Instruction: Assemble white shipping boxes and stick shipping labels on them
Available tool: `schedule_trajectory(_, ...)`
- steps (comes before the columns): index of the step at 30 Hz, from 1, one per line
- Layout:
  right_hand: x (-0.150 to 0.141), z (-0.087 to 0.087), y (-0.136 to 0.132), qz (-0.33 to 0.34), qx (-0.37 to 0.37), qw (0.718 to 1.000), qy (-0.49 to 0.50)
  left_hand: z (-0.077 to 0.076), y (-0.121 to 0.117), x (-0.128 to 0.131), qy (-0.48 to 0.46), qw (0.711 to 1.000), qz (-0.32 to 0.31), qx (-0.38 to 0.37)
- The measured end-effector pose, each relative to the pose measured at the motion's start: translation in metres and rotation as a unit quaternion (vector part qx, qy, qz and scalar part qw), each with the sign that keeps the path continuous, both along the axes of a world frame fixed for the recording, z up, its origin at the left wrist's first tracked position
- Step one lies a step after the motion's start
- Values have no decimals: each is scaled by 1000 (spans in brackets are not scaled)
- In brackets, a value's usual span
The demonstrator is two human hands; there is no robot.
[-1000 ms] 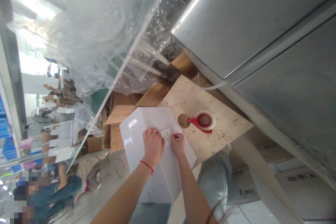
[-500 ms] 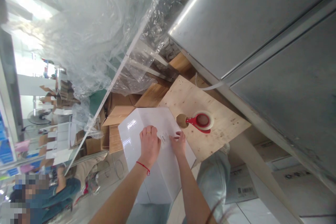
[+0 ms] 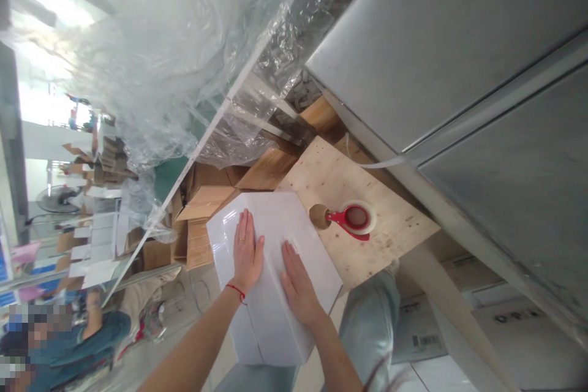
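Note:
A white box (image 3: 271, 214) rests in front of me, partly over the plywood board. Clear tape shines on its left face. My left hand (image 3: 248, 248) lies flat on that left face, fingers stretched out. On the adjoining right face, my right hand (image 3: 298, 285) is pressed flat, covering most of a small label there. Neither hand grips anything. To the right of the box, a red tape dispenser (image 3: 351, 219) with a tape roll lies on the plywood board (image 3: 390, 196), close to a round hole in the board.
Open brown cartons (image 3: 209, 202) stand behind the box. Clear plastic sheeting (image 3: 193, 43) hangs at upper left, and a large metal cabinet (image 3: 450, 43) fills the upper right. Printed cartons (image 3: 418, 324) are at lower right. Another person (image 3: 87, 331) is at far lower left.
Both hands have flattened out from curled fingers. My left hand has moved left onto the taped face. My right hand has shifted slightly left and down, over the label.

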State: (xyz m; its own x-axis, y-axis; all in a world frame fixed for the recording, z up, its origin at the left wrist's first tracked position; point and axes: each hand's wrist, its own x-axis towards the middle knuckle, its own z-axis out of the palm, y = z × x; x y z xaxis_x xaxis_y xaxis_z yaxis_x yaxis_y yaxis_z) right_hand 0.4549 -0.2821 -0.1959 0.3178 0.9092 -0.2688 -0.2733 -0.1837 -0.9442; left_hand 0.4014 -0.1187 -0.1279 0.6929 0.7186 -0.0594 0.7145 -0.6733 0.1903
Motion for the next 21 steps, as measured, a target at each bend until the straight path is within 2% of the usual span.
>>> schedule_trajectory(3,-8,10,-25,-3,-4,1000,4,1,-1,2,-5,1000,-2,6)
schedule_trajectory(5,-9,5,-27,-2,-5,1000,11,1,0,2,-5,1000,1,7)
schedule_trajectory(9,0,-37,-3,-3,-55,998,11,-1,0,0,-2,1000,-1,6)
schedule_trajectory(11,2,-52,5,-6,-83,996,10,-2,0,-1,-2,1000,-2,5)
schedule_trajectory(13,1,-47,4,-4,-82,997,5,-3,1,-3,-7,1000,0,6)
schedule_trajectory(17,-6,-7,-4,8,-14,1000,-6,-6,2,-4,-19,1000,-2,7)
schedule_trajectory(18,-5,-2,-2,12,-8,1000,-3,-6,2,-3,-21,1000,-2,8)
schedule_trajectory(19,-4,-1,2,14,-14,1000,1,-6,2,-3,-22,1000,-2,9)
schedule_trajectory(21,2,-15,16,12,-49,999,12,-7,2,-2,-26,1000,-4,11)
